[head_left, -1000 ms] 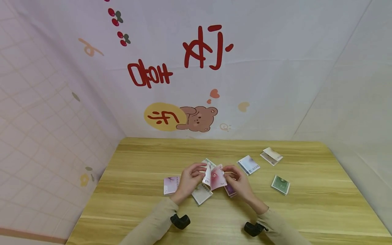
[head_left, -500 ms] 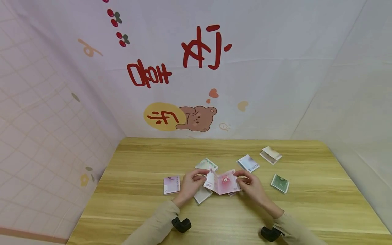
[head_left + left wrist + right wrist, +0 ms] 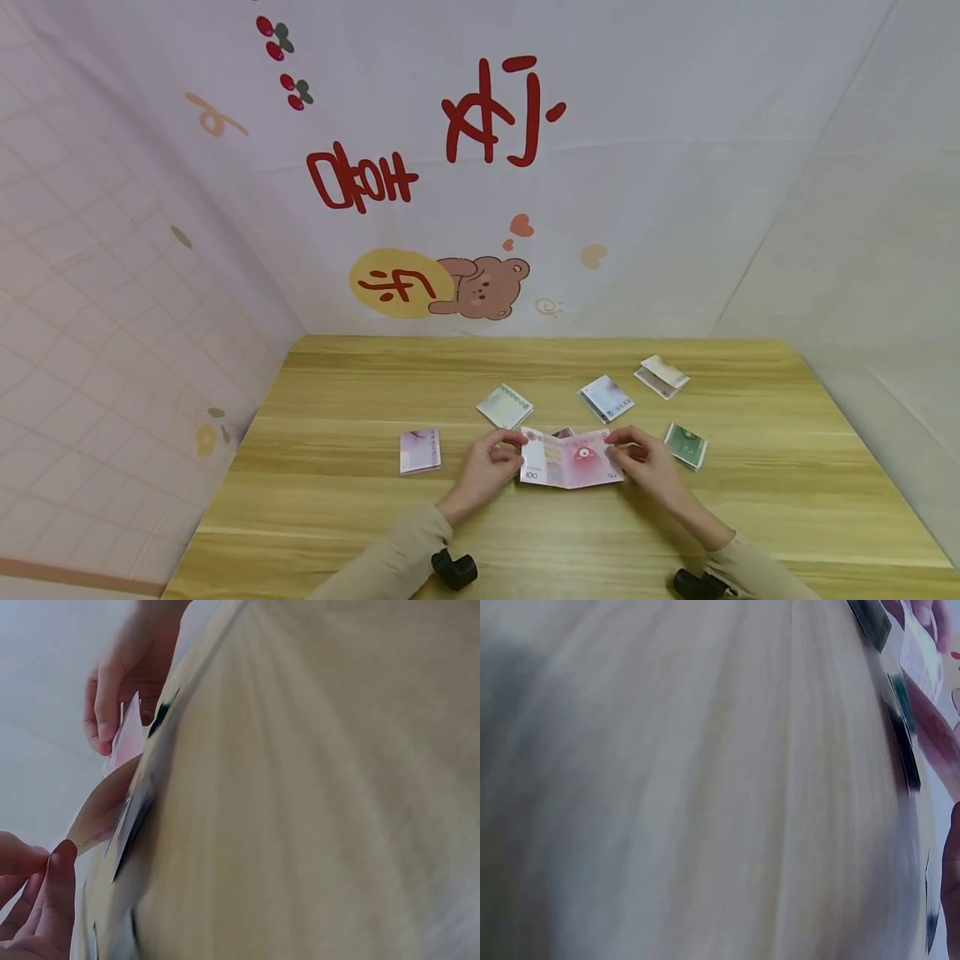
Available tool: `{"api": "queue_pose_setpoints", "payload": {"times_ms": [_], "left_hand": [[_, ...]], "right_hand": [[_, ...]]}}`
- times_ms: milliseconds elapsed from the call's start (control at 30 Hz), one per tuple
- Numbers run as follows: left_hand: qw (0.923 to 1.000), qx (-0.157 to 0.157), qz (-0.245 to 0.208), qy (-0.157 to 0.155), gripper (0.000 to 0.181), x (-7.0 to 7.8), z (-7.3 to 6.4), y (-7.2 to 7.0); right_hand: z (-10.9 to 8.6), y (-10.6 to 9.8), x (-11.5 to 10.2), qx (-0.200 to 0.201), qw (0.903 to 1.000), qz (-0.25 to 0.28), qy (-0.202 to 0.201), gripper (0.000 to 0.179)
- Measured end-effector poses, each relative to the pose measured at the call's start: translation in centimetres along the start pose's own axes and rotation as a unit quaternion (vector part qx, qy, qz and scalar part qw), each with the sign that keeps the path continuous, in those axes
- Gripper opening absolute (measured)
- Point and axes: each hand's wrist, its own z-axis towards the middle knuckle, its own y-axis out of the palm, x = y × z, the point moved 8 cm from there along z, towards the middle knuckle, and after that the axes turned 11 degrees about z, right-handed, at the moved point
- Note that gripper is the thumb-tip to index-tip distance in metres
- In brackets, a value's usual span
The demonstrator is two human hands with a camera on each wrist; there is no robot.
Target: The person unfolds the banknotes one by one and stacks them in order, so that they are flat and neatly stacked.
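Observation:
A pink 100 banknote is spread between both hands, raised over the table with a crease down its middle. My left hand pinches its left edge between thumb and fingers. On the opposite edge, my right hand pinches it likewise. In the left wrist view the banknote bows between the thumb and fingers of the left hand and the right hand. The right wrist view catches just a sliver of the banknote beside a fingertip. A folded dark purple note peeks out behind it, mostly covered.
Folded notes lie around on the wooden table: a lilac one at left, a pale green one behind the hands, a blue one, a brownish half-open one and a dark green one at right.
The hands have drawn apart and opened the folded pink banknote out nearly flat. Both hands have shifted right and a little toward the body, uncovering the pale green note.

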Motion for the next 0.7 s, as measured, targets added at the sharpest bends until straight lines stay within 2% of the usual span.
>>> {"api": "queue_pose_setpoints", "payload": {"times_ms": [200, 400, 500, 700], "left_hand": [[0.9995, -0.019, 0.023, -0.001, 0.026, 0.1, -0.7, 1.5], [0.9988, -0.026, 0.042, 0.001, 0.022, 2.8, -1.6, 2.7], [0.9987, -0.029, 0.042, -0.002, 0.021, 3.5, -1.9, 3.3], [0.9975, -0.052, 0.042, -0.020, 0.024, 0.3, -1.8, 5.9]], "right_hand": [[-0.9, -1.5, -0.2, 0.009, 0.9987, -0.051, 0.005, 0.016], [-1.5, -2.4, -0.4, -0.004, 0.9978, -0.066, 0.001, 0.017], [-1.9, -2.8, -0.8, -0.017, 0.9966, -0.081, -0.002, 0.018], [-2.8, -4.0, -0.3, -0.042, 0.9959, -0.079, -0.001, 0.016]]}}
